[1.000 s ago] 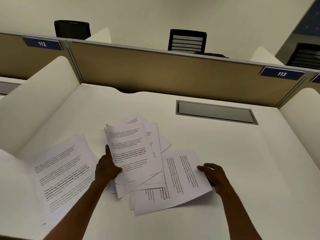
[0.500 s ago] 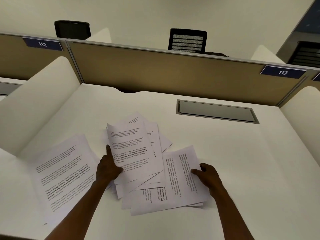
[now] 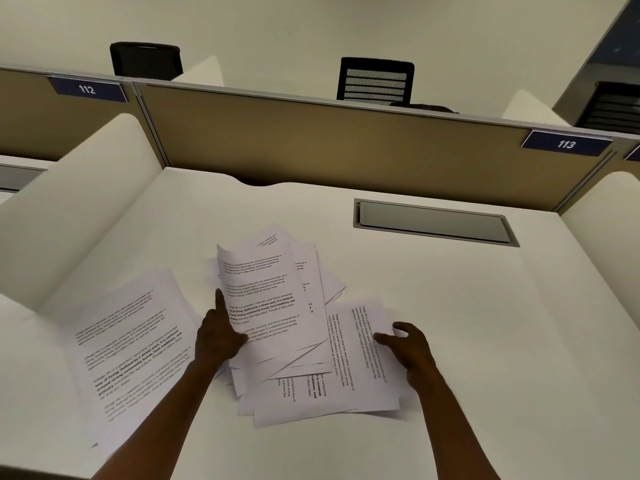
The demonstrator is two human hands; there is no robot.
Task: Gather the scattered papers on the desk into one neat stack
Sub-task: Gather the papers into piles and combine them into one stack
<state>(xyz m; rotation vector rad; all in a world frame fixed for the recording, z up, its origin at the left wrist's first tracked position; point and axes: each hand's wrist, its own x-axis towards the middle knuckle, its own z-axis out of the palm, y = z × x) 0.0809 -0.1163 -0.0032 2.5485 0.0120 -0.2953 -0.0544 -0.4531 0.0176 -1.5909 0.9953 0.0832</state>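
A loose pile of printed white sheets (image 3: 273, 299) lies fanned out in the middle of the white desk (image 3: 485, 341). My left hand (image 3: 218, 337) grips the pile's left edge, forefinger pointing up along it. Sideways-turned sheets (image 3: 346, 386) stick out under the pile to the right. My right hand (image 3: 410, 351) rests on their right edge, fingers spread over the paper. More printed sheets (image 3: 131, 351) lie apart at the left, partly under my left forearm.
White curved side dividers (image 3: 69, 216) close in the desk on both sides. A tan back panel (image 3: 329, 147) with labels 112 and 113 stands behind. A grey cable flap (image 3: 433, 223) is set in the desk at back right. Black chairs (image 3: 375, 81) stand beyond.
My right hand has slid the sideways sheets leftward, further under the central pile. My left hand has kept its hold on the pile's left edge.
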